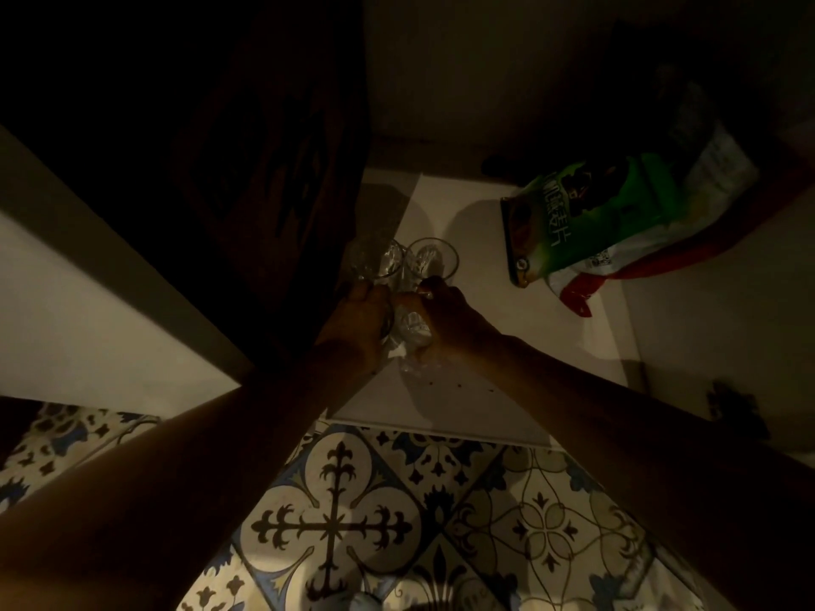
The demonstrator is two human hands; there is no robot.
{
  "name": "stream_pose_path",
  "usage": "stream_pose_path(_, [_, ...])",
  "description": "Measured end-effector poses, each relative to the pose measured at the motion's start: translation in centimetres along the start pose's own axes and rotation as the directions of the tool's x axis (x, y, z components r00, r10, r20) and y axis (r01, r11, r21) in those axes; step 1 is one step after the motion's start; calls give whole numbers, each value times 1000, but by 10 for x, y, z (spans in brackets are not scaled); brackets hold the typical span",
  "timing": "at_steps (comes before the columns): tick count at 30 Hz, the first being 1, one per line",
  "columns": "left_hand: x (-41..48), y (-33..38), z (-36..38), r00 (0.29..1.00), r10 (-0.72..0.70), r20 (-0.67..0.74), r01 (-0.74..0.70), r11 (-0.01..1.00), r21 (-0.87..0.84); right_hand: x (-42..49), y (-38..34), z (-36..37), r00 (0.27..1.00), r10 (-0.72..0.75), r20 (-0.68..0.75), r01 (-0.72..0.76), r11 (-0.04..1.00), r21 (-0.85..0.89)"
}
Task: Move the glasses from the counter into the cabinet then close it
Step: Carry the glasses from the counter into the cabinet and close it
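Observation:
Two clear glasses are held side by side inside the open low cabinet, over its pale shelf [476, 390]. My left hand [357, 328] grips the left glass [383, 260], close to the dark open cabinet door [273, 191]. The right glass [434, 258] is gripped by my right hand [445, 315]. Both rims tilt away from me. In the dim light I cannot tell whether the glass bases touch the shelf.
A green and white snack bag [608, 222] with a red edge lies at the back right of the shelf. A pale counter slab [88, 310] runs along the left. Patterned floor tiles [397, 522] lie below the cabinet front.

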State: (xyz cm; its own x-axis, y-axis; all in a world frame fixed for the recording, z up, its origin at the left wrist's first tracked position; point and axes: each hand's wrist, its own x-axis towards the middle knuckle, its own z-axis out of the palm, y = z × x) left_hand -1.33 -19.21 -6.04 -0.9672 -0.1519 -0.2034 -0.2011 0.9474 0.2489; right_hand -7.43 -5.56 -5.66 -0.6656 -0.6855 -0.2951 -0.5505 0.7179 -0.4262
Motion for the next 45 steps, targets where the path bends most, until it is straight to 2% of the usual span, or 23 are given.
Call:
stream_pose_path(2, [-5, 0, 0, 1000, -10, -13, 10, 999, -46, -2, -1, 0, 1000, -7, -7, 7, 1000, 5])
stream_pose_path(5, [-7, 0, 1, 1000, -10, -21, 11, 1000, 30, -6, -2, 0, 1000, -21, -15, 22, 1000, 10])
stream_pose_path(8, [-10, 6, 0, 998, -56, 1, 56, 998, -27, -11, -4, 0, 999, -30, -22, 31, 999, 18])
stream_pose_path(13, [-22, 17, -7, 995, -93, -22, 91, 992, -86, -20, -7, -3, 999, -39, -36, 37, 998, -42])
stream_pose_path(17, [-34, 29, -21, 997, -76, -13, 75, 995, -70, -34, -11, -14, 997, -37, -66, 29, 994, -107])
stream_pose_path(19, [-43, 36, -33, 998, -43, -38, 41, 998, -46, -44, -14, -22, 994, -52, -93, 36, 985, -169])
stream_pose_path(23, [-64, 43, -60, 993, 24, -116, -12, 994, 106, -73, -19, -40, 993, -61, -99, 30, 956, -291])
stream_pose_path(30, [-113, 52, -112, 951, 142, -273, -108, 985, 137, -125, -43, -84, 959, -157, -237, 24, 875, -483])
stream_pose_path(34, [-147, 70, -147, 908, 179, -378, -150, 983, 105, -158, -70, -114, 907, -282, -312, 126, 890, -438])
stream_pose_path(38, [-178, 84, -185, 863, 232, -450, -127, 959, 251, -190, -102, -148, 844, -370, -389, 193, 885, -424])
stream_pose_path(40, [-194, 88, -206, 841, 242, -484, -102, 949, 297, -204, -118, -165, 831, -385, -402, 200, 880, -431])
stream_pose_path(45, [-230, 102, -261, 783, 238, -575, -78, 955, 288, -229, -152, -211, 819, -429, -382, 217, 847, -485])
